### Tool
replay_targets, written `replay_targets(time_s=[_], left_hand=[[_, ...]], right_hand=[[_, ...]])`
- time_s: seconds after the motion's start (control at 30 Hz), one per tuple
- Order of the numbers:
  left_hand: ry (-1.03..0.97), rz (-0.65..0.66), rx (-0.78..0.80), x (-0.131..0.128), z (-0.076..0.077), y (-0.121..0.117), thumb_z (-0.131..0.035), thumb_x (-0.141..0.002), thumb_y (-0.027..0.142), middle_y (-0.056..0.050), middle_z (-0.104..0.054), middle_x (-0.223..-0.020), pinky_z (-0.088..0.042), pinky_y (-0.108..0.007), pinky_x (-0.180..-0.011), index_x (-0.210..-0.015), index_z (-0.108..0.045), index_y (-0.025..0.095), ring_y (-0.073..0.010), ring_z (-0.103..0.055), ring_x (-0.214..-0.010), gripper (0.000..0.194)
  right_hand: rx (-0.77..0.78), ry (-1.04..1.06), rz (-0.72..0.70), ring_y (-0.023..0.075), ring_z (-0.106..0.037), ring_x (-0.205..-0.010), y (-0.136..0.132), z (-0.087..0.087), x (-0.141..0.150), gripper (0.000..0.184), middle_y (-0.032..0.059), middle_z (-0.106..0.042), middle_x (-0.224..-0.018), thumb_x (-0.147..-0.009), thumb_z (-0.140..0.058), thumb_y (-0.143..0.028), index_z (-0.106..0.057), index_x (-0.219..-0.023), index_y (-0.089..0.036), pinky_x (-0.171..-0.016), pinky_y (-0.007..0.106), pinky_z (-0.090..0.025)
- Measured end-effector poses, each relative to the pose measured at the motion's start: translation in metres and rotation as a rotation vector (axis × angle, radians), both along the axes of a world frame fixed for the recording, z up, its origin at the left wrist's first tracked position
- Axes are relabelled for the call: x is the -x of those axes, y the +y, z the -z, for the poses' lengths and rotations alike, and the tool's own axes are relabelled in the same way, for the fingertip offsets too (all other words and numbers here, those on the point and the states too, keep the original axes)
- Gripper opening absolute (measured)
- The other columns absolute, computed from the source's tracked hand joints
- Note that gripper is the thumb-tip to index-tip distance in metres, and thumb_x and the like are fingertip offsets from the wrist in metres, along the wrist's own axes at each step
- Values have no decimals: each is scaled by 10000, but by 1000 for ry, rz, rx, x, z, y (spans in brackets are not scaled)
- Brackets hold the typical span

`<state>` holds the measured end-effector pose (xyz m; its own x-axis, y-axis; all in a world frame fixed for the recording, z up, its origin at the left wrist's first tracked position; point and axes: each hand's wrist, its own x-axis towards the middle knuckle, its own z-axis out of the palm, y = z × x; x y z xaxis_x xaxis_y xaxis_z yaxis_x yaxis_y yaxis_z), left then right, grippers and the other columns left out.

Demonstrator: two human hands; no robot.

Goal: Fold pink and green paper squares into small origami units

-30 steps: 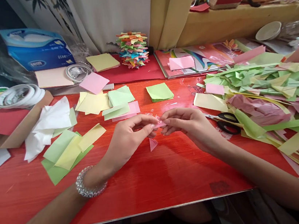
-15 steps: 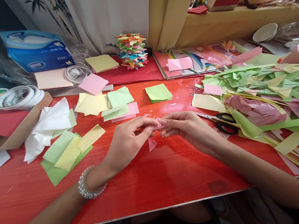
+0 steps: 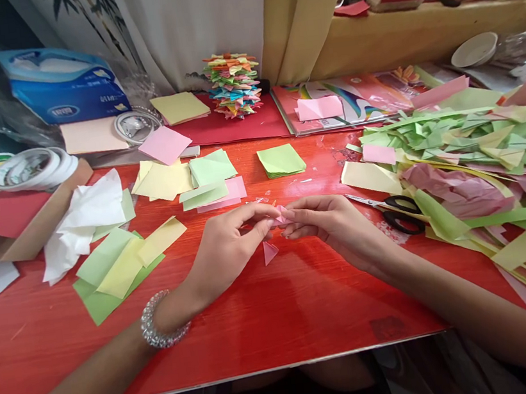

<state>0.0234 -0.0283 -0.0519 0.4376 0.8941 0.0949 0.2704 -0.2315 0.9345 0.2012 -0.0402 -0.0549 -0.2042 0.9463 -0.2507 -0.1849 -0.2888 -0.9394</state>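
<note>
Between my two hands is a small folded piece of pink paper (image 3: 281, 215), partly covered by fingertips. My left hand (image 3: 235, 246), with a clear beaded bracelet (image 3: 156, 321) at the wrist, pinches its left side. From the right, my right hand (image 3: 326, 217) pinches the other side between thumb and fingers. Just below the fingers, a pink paper triangle (image 3: 270, 253) lies on the red table (image 3: 280, 324). Beyond the hands are a stack of green paper squares (image 3: 281, 160) and pale green and pink sheets (image 3: 204, 194).
Black-handled scissors (image 3: 397, 208) lie right of my right hand, beside a heap of folded green paper pieces (image 3: 459, 139) and strips. Green and yellow sheets (image 3: 127, 266) lie at left, near crumpled white tissue (image 3: 91, 213). A colourful folded-paper tower (image 3: 234, 88) stands at the back.
The view has shifted slightly, so things on the right sit a little further right. Both hands keep their pinch on the pink paper, and its visible part has turned slightly.
</note>
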Motion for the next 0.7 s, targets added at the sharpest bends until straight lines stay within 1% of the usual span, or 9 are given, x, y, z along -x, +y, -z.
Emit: replay_targets(time_s=[0.1,0.2,0.3,0.37,0.47,0.53,0.6,0.7], left_hand=[[-45,-8,61,-1,-1,1,-538,-859,271,-30,-660,-944,-507,-283,-788,-959,-621,191,-170,-619,-901,152],[-74,-42,169,-3,-1,4,-577,-827,367,-23,-654,-864,-513,-299,-730,-1023,-578,193,-169,-641,-777,261],[-50,-10,250,-3,-1,4,-553,-833,407,-21,-644,-821,-508,-298,-690,-930,-614,172,-143,-634,-646,262],[-38,-18,238,-4,-2,3,-541,-841,398,-19,-636,-780,-501,-283,-679,-848,-632,162,-137,-624,-637,254],[-47,-72,190,-3,-2,1,-561,-830,375,-14,-625,-728,-494,-258,-660,-824,-634,164,-139,-611,-666,222],[-45,-81,174,-3,-2,2,-558,-830,376,-17,-626,-725,-491,-258,-652,-823,-632,166,-141,-605,-667,223],[-13,-58,158,-2,-3,4,-548,-834,380,-20,-630,-738,-483,-265,-661,-817,-632,169,-145,-601,-680,228],[78,19,107,0,-6,9,-555,-827,377,-16,-632,-754,-455,-267,-665,-784,-646,176,-149,-581,-710,224]], right_hand=[[-27,-40,12,105,-651,-645,-1,0,1,111,23,-688,-693,-727,-686,-254,-696,-757,-147,-661,210,-523],[-70,-82,18,114,-650,-653,-2,-2,2,146,26,-680,-693,-733,-677,-284,-686,-774,-144,-665,230,-527],[-112,-123,39,122,-644,-656,-3,-3,4,174,25,-672,-699,-722,-680,-309,-678,-783,-146,-664,253,-532],[-126,-133,47,125,-642,-659,-4,-4,5,181,24,-671,-707,-723,-677,-316,-673,-795,-150,-666,264,-534],[-115,-144,18,126,-643,-656,-4,-3,5,179,29,-673,-705,-752,-651,-320,-664,-802,-149,-668,266,-531],[-117,-154,-7,124,-641,-640,-4,-3,4,178,28,-669,-686,-771,-633,-321,-656,-794,-145,-660,264,-527],[-140,-162,-19,123,-637,-626,-4,-2,4,172,23,-661,-668,-783,-621,-315,-648,-786,-145,-644,260,-520],[-167,-172,-8,115,-620,-606,-4,-1,3,149,18,-648,-646,-779,-630,-289,-638,-762,-142,-616,247,-499]])
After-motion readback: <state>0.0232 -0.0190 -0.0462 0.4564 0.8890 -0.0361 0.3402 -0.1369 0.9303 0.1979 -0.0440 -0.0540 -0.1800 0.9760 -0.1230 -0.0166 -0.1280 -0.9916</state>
